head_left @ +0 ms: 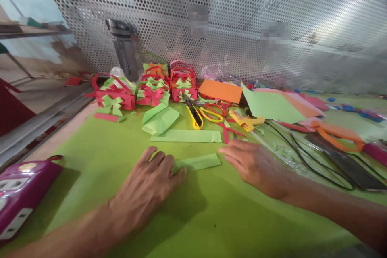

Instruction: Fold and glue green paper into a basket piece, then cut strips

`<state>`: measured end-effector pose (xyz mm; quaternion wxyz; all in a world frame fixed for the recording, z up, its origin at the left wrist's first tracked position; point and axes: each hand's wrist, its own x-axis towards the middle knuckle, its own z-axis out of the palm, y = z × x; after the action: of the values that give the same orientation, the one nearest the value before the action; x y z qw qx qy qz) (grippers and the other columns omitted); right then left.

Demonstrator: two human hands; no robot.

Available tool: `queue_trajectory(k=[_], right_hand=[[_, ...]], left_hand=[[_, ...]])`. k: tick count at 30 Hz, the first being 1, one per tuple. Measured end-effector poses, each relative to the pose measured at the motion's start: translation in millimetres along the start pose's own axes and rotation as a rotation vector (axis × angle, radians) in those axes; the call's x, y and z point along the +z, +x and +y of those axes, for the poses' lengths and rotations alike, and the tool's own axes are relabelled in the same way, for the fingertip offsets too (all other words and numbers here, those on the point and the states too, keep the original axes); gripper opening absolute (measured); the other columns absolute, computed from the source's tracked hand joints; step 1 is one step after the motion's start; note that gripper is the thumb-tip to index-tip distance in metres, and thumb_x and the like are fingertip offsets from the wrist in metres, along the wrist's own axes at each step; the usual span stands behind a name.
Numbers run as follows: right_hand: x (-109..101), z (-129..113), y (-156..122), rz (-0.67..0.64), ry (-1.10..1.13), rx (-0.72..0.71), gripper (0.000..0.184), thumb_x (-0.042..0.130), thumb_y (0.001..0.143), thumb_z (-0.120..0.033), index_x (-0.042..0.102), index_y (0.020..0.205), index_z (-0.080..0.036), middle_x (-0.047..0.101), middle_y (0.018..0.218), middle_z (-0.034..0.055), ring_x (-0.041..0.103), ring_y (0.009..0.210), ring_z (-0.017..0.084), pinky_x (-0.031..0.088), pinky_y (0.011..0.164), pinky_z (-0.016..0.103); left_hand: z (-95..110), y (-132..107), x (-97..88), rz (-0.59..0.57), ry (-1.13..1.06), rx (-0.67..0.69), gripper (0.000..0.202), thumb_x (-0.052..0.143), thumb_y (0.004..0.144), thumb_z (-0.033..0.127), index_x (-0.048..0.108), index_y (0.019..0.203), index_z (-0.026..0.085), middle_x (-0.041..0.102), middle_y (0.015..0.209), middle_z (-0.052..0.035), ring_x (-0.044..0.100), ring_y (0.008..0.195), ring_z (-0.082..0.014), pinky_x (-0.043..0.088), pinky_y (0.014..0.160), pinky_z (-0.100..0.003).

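My left hand point(147, 188) lies flat on the green table cover point(193, 217), fingers stretched out, its fingertips pressing the left end of a short green paper strip point(198, 162). My right hand point(252, 165) rests palm down just right of that strip, fingers extended and close to its right end; I cannot tell whether they touch it. A longer green paper strip point(186, 136) lies a little farther away, and a folded green paper piece point(160, 120) sits beyond it.
Several red and green paper baskets point(115, 96) stand at the back by a perforated metal wall point(211, 20). A yellow cutter point(194, 116), scissors point(211, 113), a glue gun point(246, 122), orange paper point(220, 90), green sheet point(270, 105), black cable point(314, 161) and pink power strip point(18, 193) surround.
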<state>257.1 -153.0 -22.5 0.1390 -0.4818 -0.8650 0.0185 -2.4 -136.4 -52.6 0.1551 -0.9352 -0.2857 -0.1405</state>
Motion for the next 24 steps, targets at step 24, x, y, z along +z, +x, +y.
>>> queue_trajectory(k=[24], right_hand=[[6,-11,56,-0.696,0.402,0.624,0.03,0.056,0.068,-0.029,0.046,0.042,-0.018,0.052,0.04,-0.0025,0.045,0.034,0.007,0.037,0.038,0.02]], left_hand=[[3,1,-4.1,-0.039,0.018,-0.03,0.021,0.054,0.082,0.01,0.065,0.092,0.024,0.055,0.069,-0.0015,0.052,0.067,-0.0188,0.037,0.088,-0.049]])
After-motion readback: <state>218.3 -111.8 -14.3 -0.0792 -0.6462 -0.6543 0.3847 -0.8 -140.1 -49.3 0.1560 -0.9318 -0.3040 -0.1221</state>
